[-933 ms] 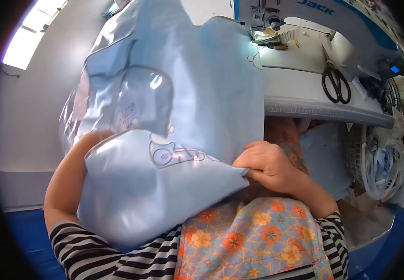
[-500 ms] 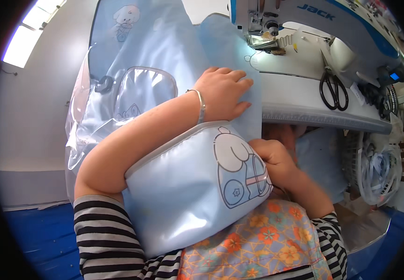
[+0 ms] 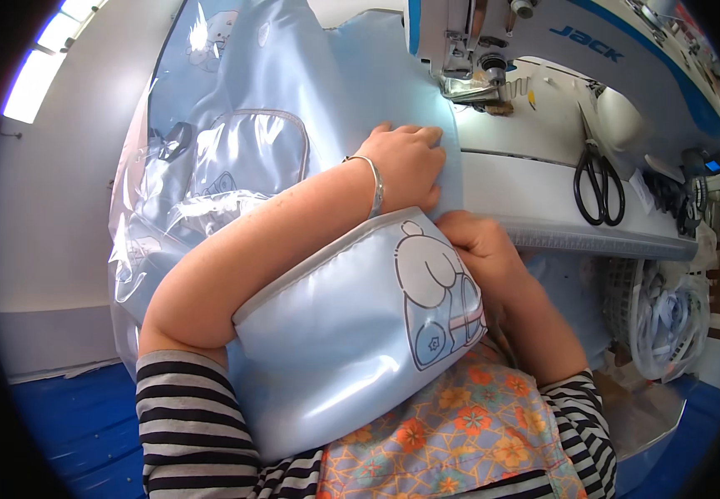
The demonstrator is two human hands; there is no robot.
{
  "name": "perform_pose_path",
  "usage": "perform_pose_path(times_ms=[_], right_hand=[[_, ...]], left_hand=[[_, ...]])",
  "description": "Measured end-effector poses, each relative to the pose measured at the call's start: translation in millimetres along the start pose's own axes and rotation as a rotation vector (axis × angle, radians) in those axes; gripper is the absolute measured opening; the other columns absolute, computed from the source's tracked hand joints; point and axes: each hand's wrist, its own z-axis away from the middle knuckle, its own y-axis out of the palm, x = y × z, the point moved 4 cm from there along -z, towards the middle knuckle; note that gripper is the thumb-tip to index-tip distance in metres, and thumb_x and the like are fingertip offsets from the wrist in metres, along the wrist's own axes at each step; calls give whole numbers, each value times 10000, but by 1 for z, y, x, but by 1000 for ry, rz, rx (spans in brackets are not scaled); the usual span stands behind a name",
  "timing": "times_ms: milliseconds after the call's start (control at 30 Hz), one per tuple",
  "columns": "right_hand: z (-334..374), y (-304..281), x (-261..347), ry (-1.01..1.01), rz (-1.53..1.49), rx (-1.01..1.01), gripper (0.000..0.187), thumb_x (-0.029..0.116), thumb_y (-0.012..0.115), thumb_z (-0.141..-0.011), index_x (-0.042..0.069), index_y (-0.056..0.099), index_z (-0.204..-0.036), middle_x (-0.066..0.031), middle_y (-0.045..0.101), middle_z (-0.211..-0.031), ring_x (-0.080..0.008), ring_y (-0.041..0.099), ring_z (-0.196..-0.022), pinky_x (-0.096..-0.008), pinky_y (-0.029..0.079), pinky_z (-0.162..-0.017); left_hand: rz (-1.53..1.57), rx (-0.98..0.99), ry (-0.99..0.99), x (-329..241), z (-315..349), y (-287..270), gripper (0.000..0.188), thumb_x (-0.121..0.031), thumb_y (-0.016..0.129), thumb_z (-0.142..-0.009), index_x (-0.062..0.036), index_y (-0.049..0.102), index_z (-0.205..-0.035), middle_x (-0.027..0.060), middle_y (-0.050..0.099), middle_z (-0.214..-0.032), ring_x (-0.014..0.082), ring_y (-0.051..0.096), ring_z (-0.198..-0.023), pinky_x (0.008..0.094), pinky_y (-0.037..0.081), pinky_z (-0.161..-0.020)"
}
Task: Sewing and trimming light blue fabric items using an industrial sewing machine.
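A light blue, shiny coated fabric point(image 3: 351, 79) with printed cartoon animals spreads over the machine table, its right edge beside the sewing machine's needle area. My left hand point(image 3: 401, 170) lies on it, fingers stretched and palm down, a bracelet point(image 3: 378, 187) at the wrist. Below my left forearm, a bound-edged fabric section point(image 3: 318, 358) with a dog-and-car print drapes over my lap. At its right corner my right hand point(image 3: 480, 249) is closed on the fabric's edge; its fingertips are partly hidden. The presser foot point(image 3: 468, 87) stands just beyond the fabric's right edge.
The sewing machine point(image 3: 576, 50) fills the upper right. Black-handled scissors point(image 3: 599, 187) lie on the table point(image 3: 518, 183), near its ruler-marked front edge. A white basket point(image 3: 622, 303) and a clear plastic bag of strips point(image 3: 672, 316) are at the lower right.
My right hand has risen toward my left hand, and the draped section's upper corner has come up with it. My left hand stays flat on the fabric. The whole view has shifted slightly.
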Motion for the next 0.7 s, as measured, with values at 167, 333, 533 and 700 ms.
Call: perform_pose_path(times_ms=[167,333,533,700], right_hand=[[-27,-12,0,37,-13,8,179,106,639,-856,-35,689,-953,-114,666,-886,-193,631,-832,-318,495,-758],[-40,-33,-1,-110,239,43,162,72,620,-835,-12,700,-948,-123,675,-908,-250,646,-917,-366,490,-889],[41,-104,8,-34,302,-536,218,-23,608,-841,25,685,-1039,-107,678,-1053,-232,646,-967,-323,501,-893],[186,-267,-6,296,858,-1390,144,99,654,-879,41,688,-1007,-91,676,-934,-202,645,-770,-331,508,-720]], left_hand=[[72,-234,6,18,-4,5,456,-319,621,-845,-72,641,-1227,173,527,-1363,316,498,-1272,463,409,-1040],[162,-333,89,34,-28,-2,395,-275,607,-828,-34,652,-1138,221,555,-1322,368,525,-1230,428,438,-1031],[169,-358,-11,46,-9,-2,416,-148,668,-813,-26,632,-1209,204,550,-1353,383,508,-1259,428,407,-1067],[197,-381,-9,41,-17,1,361,-134,652,-834,-35,649,-1180,161,581,-1332,371,528,-1240,417,420,-1050]])
